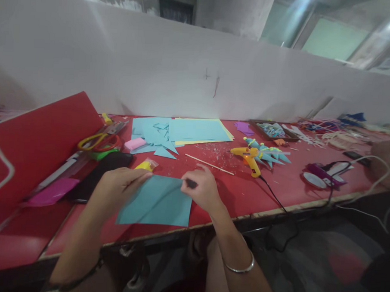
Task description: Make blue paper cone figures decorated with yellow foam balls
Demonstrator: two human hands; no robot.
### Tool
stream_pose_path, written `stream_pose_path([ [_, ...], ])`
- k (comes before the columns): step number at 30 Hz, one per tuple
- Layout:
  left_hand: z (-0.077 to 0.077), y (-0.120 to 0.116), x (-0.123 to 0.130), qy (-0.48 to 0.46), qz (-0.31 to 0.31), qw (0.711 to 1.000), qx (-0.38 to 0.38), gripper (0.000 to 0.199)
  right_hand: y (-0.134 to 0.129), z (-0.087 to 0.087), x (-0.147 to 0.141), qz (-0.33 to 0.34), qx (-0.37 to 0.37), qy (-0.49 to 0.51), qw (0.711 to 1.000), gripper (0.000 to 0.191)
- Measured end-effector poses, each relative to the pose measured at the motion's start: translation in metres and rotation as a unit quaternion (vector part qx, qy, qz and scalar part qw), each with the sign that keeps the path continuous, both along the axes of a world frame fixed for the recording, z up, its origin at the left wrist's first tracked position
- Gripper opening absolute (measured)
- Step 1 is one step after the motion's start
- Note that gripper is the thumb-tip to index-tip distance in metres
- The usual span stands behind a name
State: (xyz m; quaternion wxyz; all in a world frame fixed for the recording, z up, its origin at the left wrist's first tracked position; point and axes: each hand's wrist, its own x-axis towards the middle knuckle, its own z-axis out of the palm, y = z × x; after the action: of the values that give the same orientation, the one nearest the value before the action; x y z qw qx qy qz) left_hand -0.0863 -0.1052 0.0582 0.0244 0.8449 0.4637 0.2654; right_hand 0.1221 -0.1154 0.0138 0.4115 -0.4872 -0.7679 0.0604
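Note:
A blue sheet of paper is held above the front edge of the red table. My left hand pinches its upper left corner, with the fingers closed. At the upper right corner, my right hand grips the sheet between thumb and curled fingers. Just beyond the right hand lies a thin wooden stick. A small yellow packet sits behind the left hand. Further back are cut blue paper pieces and a stack of blue and yellow sheets.
A yellow glue gun with a black cord lies right of centre, near blue paper cones. Scissors, a black phone-like case and a pink packet are at the left. Another person's hand is at the far right.

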Motion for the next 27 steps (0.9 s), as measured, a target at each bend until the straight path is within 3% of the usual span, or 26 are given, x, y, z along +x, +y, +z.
stream_pose_path([
  [4,0.003,-0.001,-0.019,-0.005,0.072,0.997,-0.003,0.033,0.005,-0.004,0.015,-0.026,-0.006,0.023,0.999,0.014],
  [7,0.004,-0.001,-0.026,-0.005,0.107,0.994,0.02,0.032,0.006,-0.003,0.02,-0.062,-0.006,0.099,0.993,0.014],
  [11,0.004,0.0,-0.018,0.016,0.06,0.998,-0.016,0.037,0.004,0.001,0.012,0.018,-0.059,0.235,0.97,0.016],
  [14,0.002,0.001,-0.011,-0.019,0.045,0.998,-0.031,0.037,0.002,0.001,0.005,0.082,-0.09,0.202,0.972,0.016],
  [17,-0.004,0.005,-0.003,-0.028,0.013,0.999,0.006,0.032,0.001,-0.002,0.001,0.097,-0.11,0.159,0.976,0.02],
  [23,-0.016,0.007,0.026,0.084,-0.079,0.985,0.125,0.022,-0.001,-0.004,-0.008,0.107,-0.119,0.06,0.985,0.023],
  [27,-0.017,0.005,0.032,0.103,-0.085,0.977,0.163,0.021,-0.002,-0.004,-0.009,0.102,-0.113,0.09,0.984,0.022],
])
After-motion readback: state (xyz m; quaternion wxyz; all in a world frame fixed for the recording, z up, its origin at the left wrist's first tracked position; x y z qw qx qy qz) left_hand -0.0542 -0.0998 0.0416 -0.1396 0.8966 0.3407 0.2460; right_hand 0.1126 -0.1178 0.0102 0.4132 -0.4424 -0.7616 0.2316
